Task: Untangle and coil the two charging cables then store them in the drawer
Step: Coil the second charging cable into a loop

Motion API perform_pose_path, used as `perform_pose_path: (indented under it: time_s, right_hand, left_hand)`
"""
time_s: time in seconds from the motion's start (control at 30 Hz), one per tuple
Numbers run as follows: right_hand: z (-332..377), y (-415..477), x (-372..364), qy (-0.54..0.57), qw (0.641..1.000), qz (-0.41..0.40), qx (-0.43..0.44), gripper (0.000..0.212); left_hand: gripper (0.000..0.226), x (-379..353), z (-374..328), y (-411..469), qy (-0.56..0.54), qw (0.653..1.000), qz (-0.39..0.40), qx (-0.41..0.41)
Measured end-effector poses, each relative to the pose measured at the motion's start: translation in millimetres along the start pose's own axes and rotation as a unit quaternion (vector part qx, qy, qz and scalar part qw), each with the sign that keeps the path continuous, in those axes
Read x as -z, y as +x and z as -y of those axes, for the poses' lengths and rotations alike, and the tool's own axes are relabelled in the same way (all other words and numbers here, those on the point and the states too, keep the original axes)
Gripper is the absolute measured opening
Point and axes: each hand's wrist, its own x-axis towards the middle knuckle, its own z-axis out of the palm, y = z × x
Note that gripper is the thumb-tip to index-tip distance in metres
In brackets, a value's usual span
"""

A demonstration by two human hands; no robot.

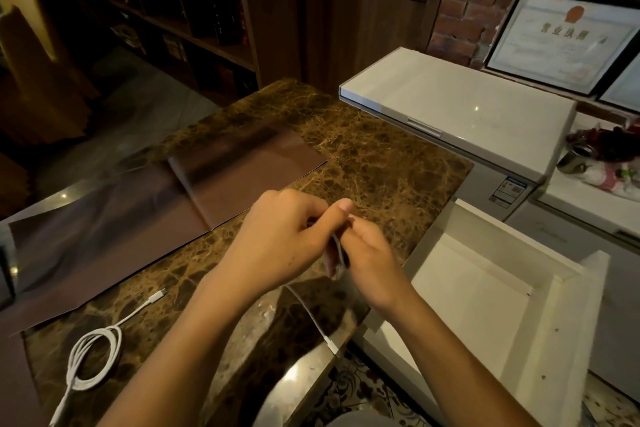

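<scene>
- The framed certificate far right reads 营业执照; the sticker on the freezer is too small to read.
- A brown mat lies far left on the marble counter.
- My left hand and right hand both pinch the second cable, whose plug trails to the counter's near edge.
- The coiled cable lies near left; the white drawer stands open on the right.
</scene>
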Motion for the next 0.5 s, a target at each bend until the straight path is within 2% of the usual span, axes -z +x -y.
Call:
perform_pose_path:
  time_s: [0.2, 0.37, 0.5]
  right_hand:
    - [-1.7, -11.4, -10.3, 0.036, 0.998, 0.016, -0.04, 0.041]
    - [-0.7, -20.4, -19.0, 0.038, 0.998, 0.039, -0.015, 0.053]
    - [5.5, -27.8, -23.3, 0.044, 0.998, 0.05, 0.007, 0.044]
  left_hand:
    - [0.059, 6.6, 7.4, 10.3, 0.019, 1.0, -0.025, 0.003]
    - [0.066, 10.1, 15.0, 19.8, 0.015, 0.999, -0.025, -0.018]
    - [0.066, 11.3, 18.2, 24.0, -0.013, 0.999, -0.025, -0.044]
